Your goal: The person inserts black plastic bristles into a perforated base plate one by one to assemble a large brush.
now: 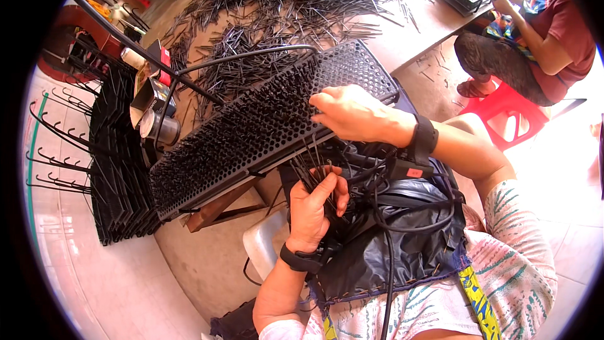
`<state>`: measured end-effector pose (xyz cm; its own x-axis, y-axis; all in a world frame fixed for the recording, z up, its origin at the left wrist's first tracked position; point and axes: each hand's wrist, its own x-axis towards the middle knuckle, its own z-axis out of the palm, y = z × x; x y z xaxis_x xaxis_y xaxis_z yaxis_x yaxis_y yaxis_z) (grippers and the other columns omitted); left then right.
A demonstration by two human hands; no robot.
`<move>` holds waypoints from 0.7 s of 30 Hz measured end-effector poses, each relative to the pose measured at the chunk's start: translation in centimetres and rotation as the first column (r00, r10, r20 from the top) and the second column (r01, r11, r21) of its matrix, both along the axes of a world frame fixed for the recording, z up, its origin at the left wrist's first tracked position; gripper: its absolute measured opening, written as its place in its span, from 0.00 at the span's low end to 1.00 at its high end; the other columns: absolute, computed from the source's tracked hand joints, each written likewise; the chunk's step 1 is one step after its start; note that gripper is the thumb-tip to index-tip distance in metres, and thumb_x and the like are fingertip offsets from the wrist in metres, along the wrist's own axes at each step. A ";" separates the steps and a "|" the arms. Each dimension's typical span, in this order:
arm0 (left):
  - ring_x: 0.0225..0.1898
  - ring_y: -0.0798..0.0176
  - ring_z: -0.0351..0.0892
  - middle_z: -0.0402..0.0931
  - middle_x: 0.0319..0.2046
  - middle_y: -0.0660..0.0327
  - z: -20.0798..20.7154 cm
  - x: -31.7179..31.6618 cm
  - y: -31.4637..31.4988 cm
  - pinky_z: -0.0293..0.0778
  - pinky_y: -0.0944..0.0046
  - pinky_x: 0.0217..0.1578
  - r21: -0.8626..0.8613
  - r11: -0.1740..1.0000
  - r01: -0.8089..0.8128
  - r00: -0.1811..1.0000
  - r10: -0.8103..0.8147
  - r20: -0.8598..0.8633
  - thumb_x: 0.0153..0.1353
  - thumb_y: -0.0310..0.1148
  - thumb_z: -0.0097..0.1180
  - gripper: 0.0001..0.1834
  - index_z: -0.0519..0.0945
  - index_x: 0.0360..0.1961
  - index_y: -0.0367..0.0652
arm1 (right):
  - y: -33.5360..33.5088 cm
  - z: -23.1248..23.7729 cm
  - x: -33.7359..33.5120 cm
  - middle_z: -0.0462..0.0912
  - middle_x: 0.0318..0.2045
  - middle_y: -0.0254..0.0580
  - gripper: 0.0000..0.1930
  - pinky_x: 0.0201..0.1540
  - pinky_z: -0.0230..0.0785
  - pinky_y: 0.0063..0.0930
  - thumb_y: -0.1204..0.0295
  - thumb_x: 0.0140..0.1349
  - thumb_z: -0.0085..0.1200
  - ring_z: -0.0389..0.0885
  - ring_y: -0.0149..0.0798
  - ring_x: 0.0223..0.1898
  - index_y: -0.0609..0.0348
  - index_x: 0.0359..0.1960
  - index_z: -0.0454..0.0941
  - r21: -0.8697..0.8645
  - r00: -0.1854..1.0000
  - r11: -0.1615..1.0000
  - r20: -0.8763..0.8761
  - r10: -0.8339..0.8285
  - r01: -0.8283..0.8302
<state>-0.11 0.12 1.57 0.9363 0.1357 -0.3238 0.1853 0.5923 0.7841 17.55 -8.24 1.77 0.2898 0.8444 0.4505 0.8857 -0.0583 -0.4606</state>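
Note:
A long black perforated panel (353,66) lies tilted in front of me. Thin black sticks (242,116) stand packed in its holes over most of the length, while the holes at its right end are bare. Over the border between the two parts is my right hand (352,113), its fingers pinched together at the panel; whatever they hold is too small to make out. Below the panel's near edge, my left hand (314,211) is closed around a bundle of loose thin black sticks (304,173) that point up towards it. Black straps circle both wrists.
Many loose black sticks (277,0) are heaped on the table (402,44). Stacked black panels with hooked wires (119,164) stand at left, near a metal can (160,127). A black apron (377,252) and cables cover my lap. Another person sits at right on a red stool (503,113).

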 end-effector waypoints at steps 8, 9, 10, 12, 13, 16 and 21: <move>0.17 0.68 0.68 0.71 0.21 0.59 0.2 -0.1 0.0 0.62 0.74 0.14 0.070 0.997 0.043 0.999 -0.044 0.011 0.57 0.29 0.48 0.07 0.70 0.35 0.36 | -1.1 2.0 -2.3 0.75 0.16 0.35 0.06 0.18 0.62 0.15 0.76 0.52 0.52 0.71 0.23 0.16 0.69 0.29 0.72 0.039 0.565 0.982 -0.813 0.139 -0.186; 0.17 0.68 0.68 0.71 0.21 0.59 0.2 -0.1 -0.1 0.61 0.74 0.14 0.058 0.998 0.037 0.999 -0.038 0.008 0.57 0.29 0.48 0.07 0.70 0.35 0.36 | -1.2 1.9 -2.5 0.75 0.17 0.35 0.04 0.18 0.63 0.14 0.78 0.52 0.51 0.71 0.23 0.16 0.68 0.28 0.73 0.040 0.494 0.989 -0.863 0.108 -0.146; 0.16 0.68 0.68 0.71 0.21 0.59 0.1 -0.1 -0.1 0.61 0.74 0.14 0.042 0.999 0.032 0.999 -0.033 0.005 0.57 0.29 0.48 0.07 0.70 0.34 0.36 | -1.4 1.7 -2.3 0.75 0.17 0.35 0.04 0.18 0.63 0.14 0.78 0.52 0.51 0.71 0.23 0.16 0.68 0.28 0.73 0.039 0.493 0.989 -0.863 0.107 -0.145; 0.16 0.68 0.68 0.71 0.21 0.59 0.0 -0.1 -0.1 0.61 0.74 0.14 0.045 0.998 0.038 0.999 -0.038 0.005 0.57 0.29 0.48 0.07 0.70 0.34 0.36 | -1.8 1.3 -1.7 0.75 0.17 0.36 0.03 0.18 0.63 0.15 0.79 0.52 0.51 0.71 0.23 0.16 0.67 0.27 0.73 0.138 0.504 0.990 -0.855 0.123 -0.008; 0.16 0.68 0.68 0.71 0.21 0.59 -0.1 0.0 -0.1 0.61 0.74 0.14 0.048 0.998 0.042 0.999 -0.043 0.006 0.56 0.28 0.48 0.07 0.70 0.34 0.36 | -2.1 1.8 -1.3 0.76 0.18 0.37 0.02 0.18 0.64 0.14 0.80 0.52 0.50 0.71 0.23 0.16 0.66 0.27 0.73 0.163 0.522 0.986 -0.845 0.116 0.044; 0.16 0.68 0.68 0.71 0.21 0.59 -0.1 0.1 -0.1 0.61 0.74 0.14 0.043 0.998 0.034 0.999 -0.035 0.009 0.56 0.29 0.48 0.07 0.70 0.34 0.36 | -2.1 2.3 -0.1 0.75 0.19 0.35 0.02 0.19 0.63 0.14 0.80 0.53 0.50 0.71 0.22 0.18 0.65 0.28 0.72 0.155 0.597 0.961 -0.802 -0.014 0.231; 0.16 0.68 0.68 0.71 0.21 0.59 -0.2 0.0 0.0 0.61 0.74 0.14 0.031 0.999 0.031 0.999 -0.032 0.028 0.57 0.29 0.48 0.07 0.71 0.34 0.36 | -1.1 1.4 0.0 0.75 0.18 0.34 0.03 0.20 0.63 0.16 0.78 0.52 0.50 0.71 0.23 0.18 0.65 0.28 0.72 0.278 0.831 0.893 -0.531 -0.165 0.355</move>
